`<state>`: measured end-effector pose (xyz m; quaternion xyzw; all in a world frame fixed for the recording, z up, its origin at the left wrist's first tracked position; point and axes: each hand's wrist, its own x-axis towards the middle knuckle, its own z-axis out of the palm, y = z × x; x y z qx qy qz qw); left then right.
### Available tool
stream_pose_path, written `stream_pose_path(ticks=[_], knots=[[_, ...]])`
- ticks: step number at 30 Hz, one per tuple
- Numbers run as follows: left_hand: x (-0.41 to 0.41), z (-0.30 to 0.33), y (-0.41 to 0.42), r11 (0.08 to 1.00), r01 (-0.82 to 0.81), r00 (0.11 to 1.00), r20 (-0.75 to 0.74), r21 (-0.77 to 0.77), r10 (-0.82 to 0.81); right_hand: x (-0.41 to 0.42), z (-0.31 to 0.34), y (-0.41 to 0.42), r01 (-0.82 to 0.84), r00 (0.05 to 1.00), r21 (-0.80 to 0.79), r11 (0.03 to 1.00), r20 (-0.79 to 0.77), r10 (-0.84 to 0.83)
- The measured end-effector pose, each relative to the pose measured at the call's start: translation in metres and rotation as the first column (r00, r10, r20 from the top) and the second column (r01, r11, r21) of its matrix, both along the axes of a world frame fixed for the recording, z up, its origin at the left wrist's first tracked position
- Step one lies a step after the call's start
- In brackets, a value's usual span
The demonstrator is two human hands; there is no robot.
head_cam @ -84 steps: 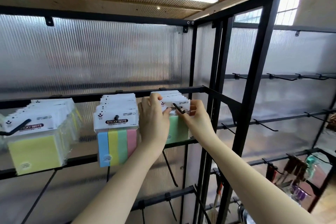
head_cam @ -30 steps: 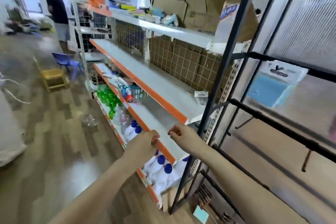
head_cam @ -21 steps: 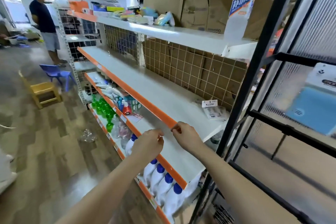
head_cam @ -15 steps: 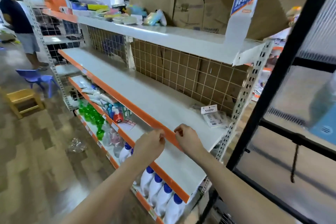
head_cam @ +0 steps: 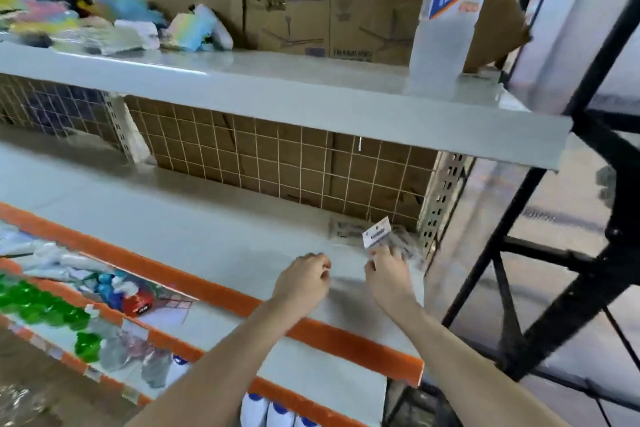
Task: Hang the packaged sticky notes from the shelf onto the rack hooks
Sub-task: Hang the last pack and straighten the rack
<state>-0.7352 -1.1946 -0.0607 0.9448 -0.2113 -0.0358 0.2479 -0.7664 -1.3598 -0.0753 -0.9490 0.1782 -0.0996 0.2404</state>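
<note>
hands over the grey shelf

packaged sticky notes point(head_cam: 377, 236) lie blurred in the back right corner of the grey shelf point(head_cam: 207, 229), against the wire grid. right hand point(head_cam: 389, 270) reaches them with fingers spread, fingertips touching the pack's white header card. left hand point(head_cam: 304, 279) hovers beside it, fingers loosely curled, holding nothing.

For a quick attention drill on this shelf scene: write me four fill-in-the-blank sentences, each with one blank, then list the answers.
1. The front edge of the middle shelf carries a strip coloured ____.
2. The packaged sticky notes lie at the shelf's ____ end, near the perforated upright.
3. The hand nearest the packages is the ____ hand.
4. Behind the shelf, a wire grid covers brown ____.

Answers: orange; right; right; cardboard
</note>
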Motion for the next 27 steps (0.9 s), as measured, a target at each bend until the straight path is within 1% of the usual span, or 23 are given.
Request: stream_pose_path(ticks=[3,5,9,10,12,14,16,18,20,23,27], knots=[[0.033,-0.002,0.0,0.993,0.114,0.993,0.007,0.026,-0.114,0.015,-0.007,-0.011,0.078,0.995,-0.146,0.986,-0.044,-0.085],[0.051,-0.003,-0.005,0.982,0.183,0.983,0.005,0.054,-0.184,0.024,-0.013,-0.019,0.107,0.99,-0.2,0.974,-0.071,-0.123],[0.084,-0.006,-0.022,0.95,0.292,0.956,-0.003,0.107,-0.294,0.03,-0.032,-0.03,0.138,0.962,-0.166,0.977,-0.214,-0.172],[0.091,-0.009,-0.026,0.939,0.32,0.947,-0.007,0.125,-0.322,0.03,-0.037,-0.03,0.154,0.956,-0.177,0.972,-0.221,-0.192],[0.102,-0.018,-0.034,0.913,0.376,0.925,0.0,0.158,-0.381,0.028,-0.045,-0.028,0.194,0.958,-0.222,0.956,-0.169,-0.234],[0.112,-0.026,-0.041,0.896,0.406,0.907,0.04,0.181,-0.419,0.03,-0.045,-0.027,0.218,0.959,-0.274,0.937,-0.12,-0.258],[0.121,-0.031,-0.049,0.88,0.433,0.886,0.088,0.197,-0.456,0.033,-0.042,-0.027,0.221,0.955,-0.307,0.926,-0.124,-0.269],[0.126,-0.036,-0.056,0.86,0.461,0.868,0.088,0.22,-0.489,0.037,-0.038,-0.026,0.213,0.947,-0.334,0.918,-0.161,-0.278],[0.128,-0.042,-0.062,0.844,0.464,0.865,0.07,0.27,-0.498,0.039,-0.033,-0.023,0.194,0.939,-0.379,0.905,-0.195,-0.284],[0.125,-0.048,-0.067,0.827,0.398,0.868,0.129,0.398,-0.48,0.037,-0.027,-0.016,0.172,0.928,-0.431,0.886,-0.231,-0.293],[0.117,-0.053,-0.063,0.854,0.327,0.86,0.249,0.404,-0.446,0.037,-0.023,-0.001,0.136,0.884,-0.551,0.824,-0.308,-0.352]])
